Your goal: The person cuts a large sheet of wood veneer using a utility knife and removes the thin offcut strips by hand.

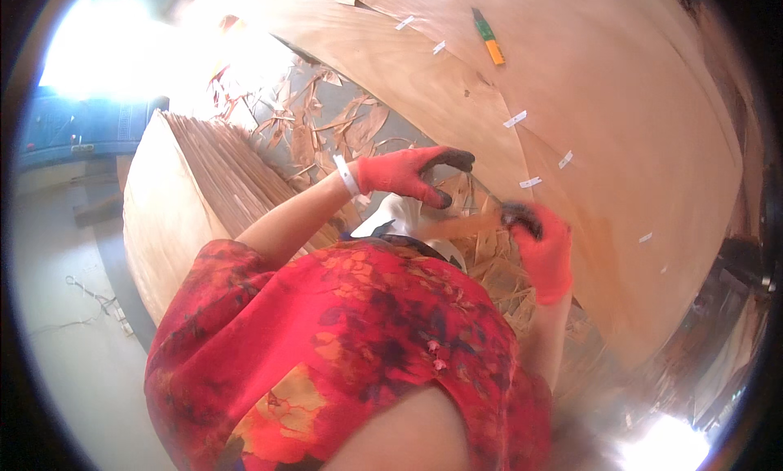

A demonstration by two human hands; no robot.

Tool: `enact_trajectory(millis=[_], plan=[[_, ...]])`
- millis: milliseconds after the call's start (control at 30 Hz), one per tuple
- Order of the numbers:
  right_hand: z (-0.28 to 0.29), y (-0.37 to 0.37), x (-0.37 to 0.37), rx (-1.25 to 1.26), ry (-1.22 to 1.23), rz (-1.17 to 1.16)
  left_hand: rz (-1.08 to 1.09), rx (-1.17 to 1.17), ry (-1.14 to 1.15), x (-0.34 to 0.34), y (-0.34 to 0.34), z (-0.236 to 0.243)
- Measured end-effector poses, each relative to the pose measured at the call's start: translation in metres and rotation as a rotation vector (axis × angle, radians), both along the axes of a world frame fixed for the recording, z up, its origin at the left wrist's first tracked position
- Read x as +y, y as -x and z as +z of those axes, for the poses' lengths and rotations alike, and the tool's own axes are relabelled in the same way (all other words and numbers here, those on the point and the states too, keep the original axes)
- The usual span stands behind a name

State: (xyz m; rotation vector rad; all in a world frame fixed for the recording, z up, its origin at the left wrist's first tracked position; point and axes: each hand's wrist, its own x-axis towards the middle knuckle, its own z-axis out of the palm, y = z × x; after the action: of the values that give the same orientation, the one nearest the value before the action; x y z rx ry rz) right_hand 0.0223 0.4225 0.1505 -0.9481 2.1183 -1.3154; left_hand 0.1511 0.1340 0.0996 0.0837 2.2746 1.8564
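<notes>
Apparently mid-work: white tape is down on the pale veneer sheets (620, 88), while one brown veneer strip (463, 225) is in hand, clear of them. How much remains, cannot tell.

Left to right, clock taken from mid-view. Nine to ten o'clock: one thick veneer stack (175, 202), edges ragged. Eleven: loose veneer scraps (306, 137) on grey floor, too many to count. Just off centre, toward twelve: left hand (400, 173), red glove with dark tips, thumb and fingers spread, nothing in the grip; one white band (346, 176) at the wrist. Centre toward three: the strip, blurred, its right end pinched by the right hand (542, 247), gloved alike. One o'clock: one green-and-yellow utility knife (489, 37), lying on the sheets. Twelve round to three: six tape pieces (515, 119) countable, plus a fainter speck. Sheets overlap; at least two.
</notes>
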Motion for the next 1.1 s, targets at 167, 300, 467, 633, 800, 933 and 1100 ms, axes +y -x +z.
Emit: enact_trajectory(millis=[167,300,467,633,800,933,1100], plan=[[-0.046,0.049,-0.047,-0.395,0.151,-0.267,0.111,-0.322,-0.038,-0.042,-0.013,-0.014],[-0.076,0.062,-0.090,-0.483,0.191,-0.361,0.229,-0.368,-0.061,-0.104,-0.025,-0.026],[-0.113,0.068,-0.143,-0.602,0.165,-0.406,0.415,-0.515,-0.106,-0.182,-0.021,-0.017],[-0.124,0.049,-0.240,-0.676,0.139,-0.430,0.397,-0.378,-0.496,-0.306,-0.020,-0.053],[-0.140,0.021,-0.342,-0.750,0.212,-0.476,0.385,-0.308,-0.530,-0.430,-0.016,-0.047],[-0.127,0.003,-0.437,-0.788,0.203,-0.534,0.356,-0.427,-0.298,-0.524,-0.017,-0.010],[-0.128,0.013,-0.497,-0.753,0.172,-0.566,0.339,-0.389,-0.179,-0.567,-0.004,-0.002]])
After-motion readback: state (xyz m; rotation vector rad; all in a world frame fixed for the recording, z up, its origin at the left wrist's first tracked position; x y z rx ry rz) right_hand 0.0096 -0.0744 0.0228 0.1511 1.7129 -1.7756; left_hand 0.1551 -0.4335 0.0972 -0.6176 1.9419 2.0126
